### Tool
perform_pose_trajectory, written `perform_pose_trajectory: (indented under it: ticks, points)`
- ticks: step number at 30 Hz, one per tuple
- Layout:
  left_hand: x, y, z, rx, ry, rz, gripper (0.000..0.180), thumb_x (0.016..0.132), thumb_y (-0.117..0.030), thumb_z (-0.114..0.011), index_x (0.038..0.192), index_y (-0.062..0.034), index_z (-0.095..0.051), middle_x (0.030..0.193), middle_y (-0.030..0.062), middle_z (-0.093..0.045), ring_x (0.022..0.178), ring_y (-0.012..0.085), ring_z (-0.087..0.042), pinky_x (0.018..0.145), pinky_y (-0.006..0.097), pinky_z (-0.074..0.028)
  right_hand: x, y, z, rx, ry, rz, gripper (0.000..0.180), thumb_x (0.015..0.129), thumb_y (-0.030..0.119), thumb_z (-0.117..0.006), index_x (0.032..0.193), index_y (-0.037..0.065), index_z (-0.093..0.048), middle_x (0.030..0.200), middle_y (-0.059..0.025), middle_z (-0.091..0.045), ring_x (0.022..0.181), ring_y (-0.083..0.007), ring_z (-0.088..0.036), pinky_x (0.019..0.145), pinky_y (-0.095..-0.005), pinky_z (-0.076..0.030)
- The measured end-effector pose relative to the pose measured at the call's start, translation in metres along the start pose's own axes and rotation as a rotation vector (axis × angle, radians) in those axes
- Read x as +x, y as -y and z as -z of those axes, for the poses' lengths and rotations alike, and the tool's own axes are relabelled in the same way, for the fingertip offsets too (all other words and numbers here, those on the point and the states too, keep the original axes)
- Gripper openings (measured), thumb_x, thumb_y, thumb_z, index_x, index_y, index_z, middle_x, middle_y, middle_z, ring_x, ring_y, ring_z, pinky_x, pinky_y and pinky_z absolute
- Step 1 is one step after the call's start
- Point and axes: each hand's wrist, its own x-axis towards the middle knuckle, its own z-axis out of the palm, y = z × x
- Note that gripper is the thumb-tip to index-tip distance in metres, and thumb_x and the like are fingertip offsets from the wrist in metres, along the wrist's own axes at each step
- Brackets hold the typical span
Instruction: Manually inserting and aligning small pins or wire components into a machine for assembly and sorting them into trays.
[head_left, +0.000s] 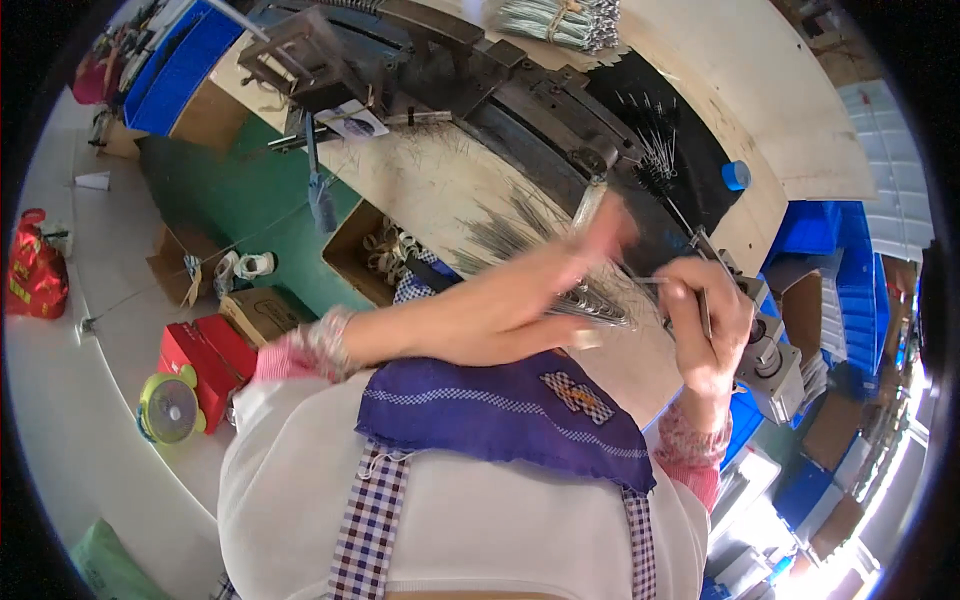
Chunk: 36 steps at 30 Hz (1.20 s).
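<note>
Purple bib (pixel 480 435), lower centre. Our left hand (pixel 525 300) spreads wide, contact blurred; right hand (pixel 720 328) pinches thin wire (pixel 648 280); we'd keep it steady.

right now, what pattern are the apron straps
Apron straps: dark and white checks, best in head view.

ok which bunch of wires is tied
The silvery wire bundle at the top edge: a tan tie wraps it; wires on the black sheet and near the left hand show no tie.
</note>
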Motion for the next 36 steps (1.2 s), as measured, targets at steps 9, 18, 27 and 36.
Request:
perform_pose_trajectory:
  ticks: [9,18,27,36]
  points:
    - [0.0,0.067,-0.009,-0.305,-0.169,0.182,0.021,0.102,-0.019,-0.039,0.095,-0.0025,-0.051,0.082,0.0081,-0.048,0.081,0.0189,-0.056,0.067,0.031,-0.046,0.002,-0.043,0.022,-0.494,-0.187,-0.04,0.016,0.085,-0.007,-0.057,0.099,-0.002,-0.065,0.087,-0.0124,-0.062,0.077,-0.0232,-0.062,0.07,-0.0298,-0.049]
    - [0.047,0.003,-0.001,-1.379,0.056,0.411,0.018,0.097,-0.025,-0.05,0.091,-0.0084,-0.054,0.056,-0.0049,-0.034,0.046,0.0056,-0.027,0.042,0.022,-0.02,0.021,-0.065,0.006,-0.747,-0.054,0.187,0.031,0.072,-0.002,-0.063,0.103,0.001,-0.064,0.084,-0.0108,-0.059,0.079,-0.0276,-0.059,0.067,-0.0372,-0.05]
    - [-0.017,0.052,0.069,-1.405,-0.28,0.184,0.021,0.097,-0.024,-0.051,0.108,-0.0097,-0.062,0.064,-0.0007,-0.044,0.044,0.0079,-0.037,0.04,0.024,-0.033,0.012,-0.06,0.003,-0.594,-0.123,0.097,0.027,0.072,-0.002,-0.063,0.098,0.0,-0.063,0.081,-0.0122,-0.056,0.077,-0.0303,-0.058,0.064,-0.0388,-0.049]
    - [0.122,0.065,-0.035,-0.052,0.229,0.233,0.024,0.083,-0.024,-0.061,0.081,-0.0024,-0.071,0.064,0.0162,-0.063,0.055,0.0243,-0.059,0.057,0.036,-0.046,0.046,-0.08,0.035,-0.555,-0.051,0.012,0.014,0.081,0.01,-0.065,0.092,0.001,-0.064,0.087,-0.0134,-0.055,0.08,-0.0304,-0.059,0.069,-0.0378,-0.049]
